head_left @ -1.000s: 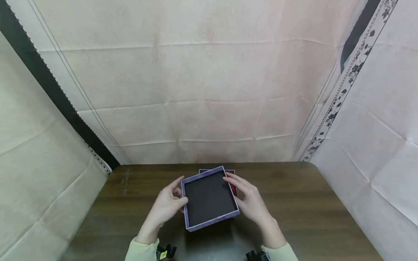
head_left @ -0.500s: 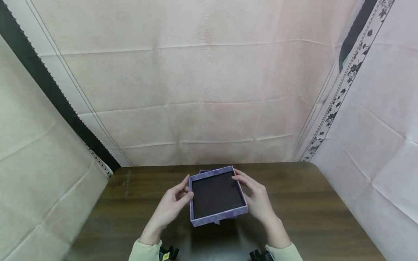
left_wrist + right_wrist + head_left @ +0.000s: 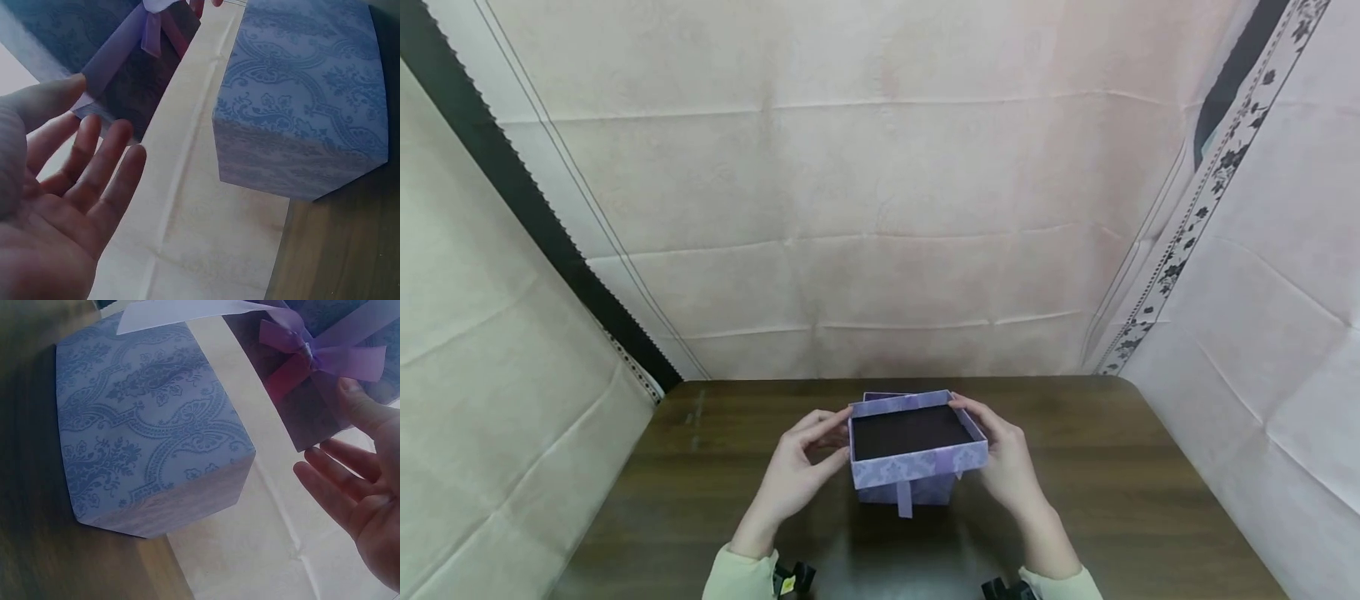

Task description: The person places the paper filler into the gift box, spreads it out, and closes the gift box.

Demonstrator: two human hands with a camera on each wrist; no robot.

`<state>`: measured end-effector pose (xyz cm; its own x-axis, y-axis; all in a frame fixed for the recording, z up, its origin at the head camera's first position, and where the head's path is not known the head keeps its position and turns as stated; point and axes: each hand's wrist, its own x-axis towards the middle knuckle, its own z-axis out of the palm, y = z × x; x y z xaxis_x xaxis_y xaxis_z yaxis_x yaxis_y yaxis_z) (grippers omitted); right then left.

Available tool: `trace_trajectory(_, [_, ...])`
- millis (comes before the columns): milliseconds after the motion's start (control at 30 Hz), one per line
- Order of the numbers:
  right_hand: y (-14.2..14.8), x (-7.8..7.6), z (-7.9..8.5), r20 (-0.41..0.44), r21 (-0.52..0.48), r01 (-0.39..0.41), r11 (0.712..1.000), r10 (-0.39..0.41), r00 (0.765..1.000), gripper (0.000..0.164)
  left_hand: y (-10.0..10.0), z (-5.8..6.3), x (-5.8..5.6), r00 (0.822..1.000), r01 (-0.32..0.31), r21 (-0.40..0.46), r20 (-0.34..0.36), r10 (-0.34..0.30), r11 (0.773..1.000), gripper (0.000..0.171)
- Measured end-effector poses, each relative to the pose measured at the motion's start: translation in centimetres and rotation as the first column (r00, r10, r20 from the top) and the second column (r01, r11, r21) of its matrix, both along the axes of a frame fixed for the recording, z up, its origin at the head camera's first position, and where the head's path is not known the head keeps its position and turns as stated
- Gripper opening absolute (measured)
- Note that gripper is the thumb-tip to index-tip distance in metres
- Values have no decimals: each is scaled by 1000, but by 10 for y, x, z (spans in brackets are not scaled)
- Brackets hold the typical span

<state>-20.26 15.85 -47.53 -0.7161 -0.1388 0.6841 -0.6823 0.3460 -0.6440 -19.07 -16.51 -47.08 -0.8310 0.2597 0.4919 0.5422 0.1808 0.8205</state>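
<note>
Both hands hold a purple patterned box lid (image 3: pixel 917 467) by its opposite sides, its black inside turned up toward the head camera. My left hand (image 3: pixel 801 467) pinches the left side, thumb in front and fingers toward the back. At the other side, my right hand (image 3: pixel 1009 458) has its fingertips over the far right corner and its thumb underneath, near a ribbon bow (image 3: pixel 306 356) on the lid's outer face. Below the lid stands the matching box (image 3: pixel 880 495), mostly covered in the head view. A ribbon tail (image 3: pixel 904 502) hangs down in front of it.
The box rests on a dark brown wooden table (image 3: pixel 715 500). Pale creased cloth (image 3: pixel 880 208) rises behind the table, with more cloth at the left (image 3: pixel 490 400) and right (image 3: pixel 1262 350). Each wrist wears a black camera mount.
The lid has moved right and tilted, so its front wall shows more. The box's front and the ribbon tail have come into view; the red patch seen earlier beside the lid is hidden now.
</note>
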Motion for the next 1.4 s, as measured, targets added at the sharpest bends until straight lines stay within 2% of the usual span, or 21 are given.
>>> trace_trajectory(167, [0,2,3,-11,45,31,998,-30,999,58,-1,2,0,996,-71,1,-61,71,997,51])
trace_trajectory(267, [0,4,7,-11,50,49,998,-49,999,58,0,2,-1,993,-87,6,-85,87,996,48])
trace_trajectory(467, [-3,12,10,107,-3,18,1000,-18,994,55,4,-2,-3,994,-77,81,-75,83,994,46])
trace_trajectory(567, [-5,14,10,91,20,-26,999,24,996,53,6,-3,-3,995,-80,152,-52,89,985,47])
trace_trajectory(700, [-5,14,10,48,51,-77,996,75,996,47,8,-3,-2,993,-116,210,2,119,971,47])
trace_trajectory(833, [-5,14,11,60,43,-58,997,56,997,43,11,-1,0,987,-158,216,75,145,963,45])
trace_trajectory(1000, [-5,15,10,129,39,27,999,-31,991,34,14,-1,2,976,-189,223,147,159,956,45])
trace_trajectory(1133, [-5,15,8,189,14,36,999,-38,981,29,14,-2,3,972,-200,211,164,167,957,46])
trace_trajectory(1267, [-3,13,9,232,15,30,999,-33,972,38,15,-3,1,971,-206,197,163,175,959,46])
trace_trajectory(1400, [1,14,11,306,56,50,997,-65,950,52,19,-2,0,966,-219,167,179,189,961,46])
